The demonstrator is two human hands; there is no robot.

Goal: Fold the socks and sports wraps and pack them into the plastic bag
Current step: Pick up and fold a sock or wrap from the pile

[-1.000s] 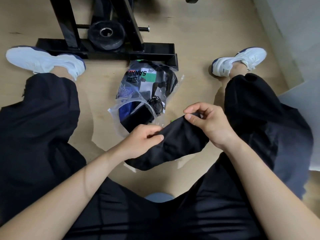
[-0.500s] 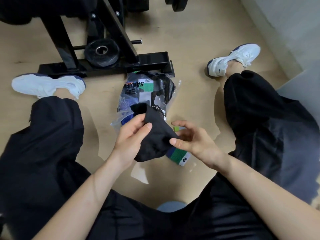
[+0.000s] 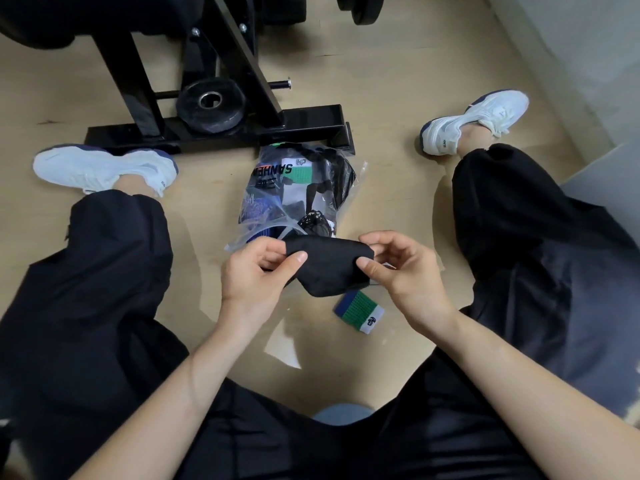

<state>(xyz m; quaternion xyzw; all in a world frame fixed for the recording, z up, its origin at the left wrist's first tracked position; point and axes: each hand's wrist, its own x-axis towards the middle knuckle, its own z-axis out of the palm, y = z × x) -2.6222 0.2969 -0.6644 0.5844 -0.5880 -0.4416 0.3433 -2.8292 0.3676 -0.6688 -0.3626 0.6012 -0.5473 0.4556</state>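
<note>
A folded black sock [image 3: 329, 265] hangs between my hands just above the floor. My left hand [image 3: 256, 275] pinches its left end between thumb and fingers. My right hand [image 3: 401, 268] pinches its right end with the thumb on top. Right behind the sock lies a clear plastic bag [image 3: 298, 195], mouth toward me, holding several folded socks and wraps in black, green and blue. A blue, green and white wristband [image 3: 360, 311] lies on the floor under my right hand.
I sit on a wooden floor with legs spread in black trousers and white shoes [image 3: 104, 168] [image 3: 474, 121]. A black weight rack base [image 3: 221, 133] with a plate [image 3: 211, 107] stands behind the bag. A grey wall [image 3: 588, 46] runs along the right.
The sock went from stretched out to folded over by my left hand; now both hands pinch its ends in front of the bag mouth. The wristband came into view beneath.
</note>
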